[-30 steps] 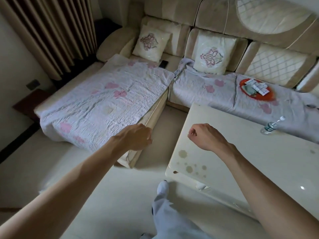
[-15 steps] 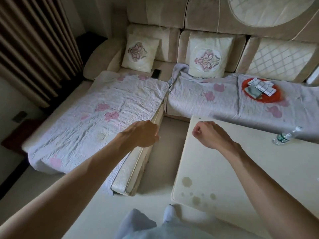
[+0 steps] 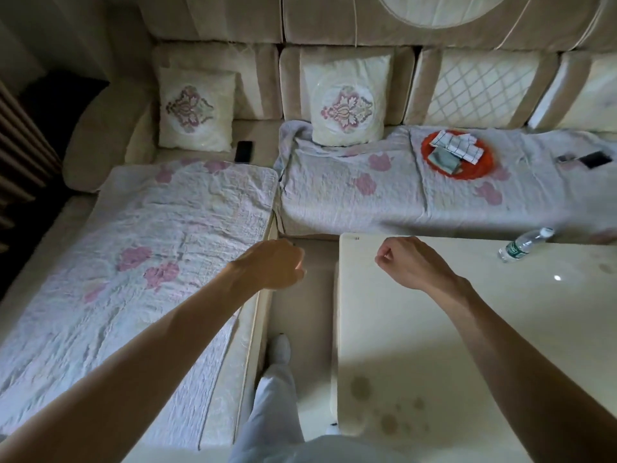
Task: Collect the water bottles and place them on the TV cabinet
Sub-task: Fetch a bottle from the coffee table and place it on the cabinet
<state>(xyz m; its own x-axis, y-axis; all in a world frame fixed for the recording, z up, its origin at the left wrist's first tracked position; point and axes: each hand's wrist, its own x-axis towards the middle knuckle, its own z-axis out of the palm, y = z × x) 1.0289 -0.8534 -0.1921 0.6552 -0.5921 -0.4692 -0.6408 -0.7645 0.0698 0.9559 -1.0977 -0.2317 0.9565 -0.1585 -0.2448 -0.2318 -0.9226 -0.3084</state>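
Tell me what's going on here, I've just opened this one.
A person stands in the gap between a sofa and a low table, with both arms held out in front. The left hand and the right hand are both curled into loose fists and hold nothing. One water bottle lies on its side near the table's far edge, off to the right of the right hand and untouched. No TV cabinet is in view.
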